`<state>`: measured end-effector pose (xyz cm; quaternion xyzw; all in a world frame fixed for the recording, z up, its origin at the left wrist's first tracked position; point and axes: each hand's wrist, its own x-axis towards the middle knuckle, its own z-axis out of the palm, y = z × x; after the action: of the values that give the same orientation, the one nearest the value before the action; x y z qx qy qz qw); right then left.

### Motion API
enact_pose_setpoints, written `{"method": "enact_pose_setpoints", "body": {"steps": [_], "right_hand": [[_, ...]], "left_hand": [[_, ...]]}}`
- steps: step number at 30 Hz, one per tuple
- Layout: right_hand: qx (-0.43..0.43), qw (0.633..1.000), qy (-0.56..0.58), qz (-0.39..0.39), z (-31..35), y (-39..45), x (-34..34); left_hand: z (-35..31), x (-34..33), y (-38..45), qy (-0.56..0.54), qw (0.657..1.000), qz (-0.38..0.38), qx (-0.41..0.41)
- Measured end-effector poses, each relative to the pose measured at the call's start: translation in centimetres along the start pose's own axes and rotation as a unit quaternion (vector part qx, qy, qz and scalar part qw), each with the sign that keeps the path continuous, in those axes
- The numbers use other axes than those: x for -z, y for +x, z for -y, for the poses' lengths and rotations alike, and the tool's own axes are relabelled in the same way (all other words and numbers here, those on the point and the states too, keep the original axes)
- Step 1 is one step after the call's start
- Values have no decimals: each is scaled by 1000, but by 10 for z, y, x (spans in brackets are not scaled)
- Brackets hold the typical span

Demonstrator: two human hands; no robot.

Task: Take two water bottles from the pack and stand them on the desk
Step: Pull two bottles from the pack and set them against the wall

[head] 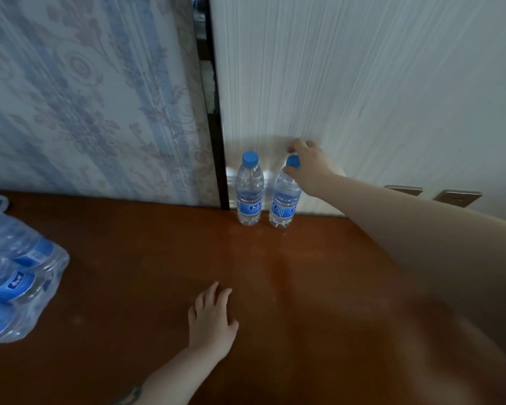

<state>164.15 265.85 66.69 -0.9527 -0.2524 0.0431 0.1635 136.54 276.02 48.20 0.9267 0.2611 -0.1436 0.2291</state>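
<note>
Bottles of clear plastic with blue caps and blue labels are the subject of this task, and the head view, the only one supplied, shows two of them upright at the far edge of the reddish-brown wooden desk [158, 273]. The left-hand clear bottle [249, 191] stands free, close to the dark vertical strip [216, 112] between the floral blue wallpaper [85, 97] and the white grained panel [362, 83]. The right-hand clear bottle [285, 197] stands just beside it, apart by a narrow gap, with its base on the desk.

Your right hand [310, 168] reaches across the desk and rests at the top of the right-hand bottle. Its fingers [289, 171] curl loosely around the blue cap; whether they grip the cap or only touch it cannot be told. Holding at the cap is judged to steady the bottle while it settles upright.

Your left hand [211, 320] lies flat and spread on the desk surface, near you, holding nothing. This posture is judged to brace your body during the long reach.

The shrink-wrapped pack of remaining bottles [18, 276] lies at the left edge of the desk, well apart from the two standing bottles.

Both bottles appear placed; the task is judged near completion, pending release of the cap. Placement against the wall keeps the bottles clear of the working area
</note>
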Motion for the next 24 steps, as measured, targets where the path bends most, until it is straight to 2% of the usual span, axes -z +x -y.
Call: {"method": "enact_pose_setpoints", "body": {"steps": [3,8,11,14,17,24], "right_hand": [[40,999,-18,15,-3,-3,6],[-7,1000,7,-4,0,-4,-5],[-17,1000,7,-12,0,-3,-11],[-18,1000,-12,1,-2,0,-10],[-11,999,-28,9,-2,0,-8],[-14,1000,-25,5,0,-2,-7]], "left_hand": [[3,2,9,17,999,5,-44],[-4,8,38,46,995,9,-89],[2,10,55,66,996,-3,-60],[16,9,67,95,995,17,-16],[26,4,72,130,991,32,-21],[29,-4,77,133,990,37,-16]]}}
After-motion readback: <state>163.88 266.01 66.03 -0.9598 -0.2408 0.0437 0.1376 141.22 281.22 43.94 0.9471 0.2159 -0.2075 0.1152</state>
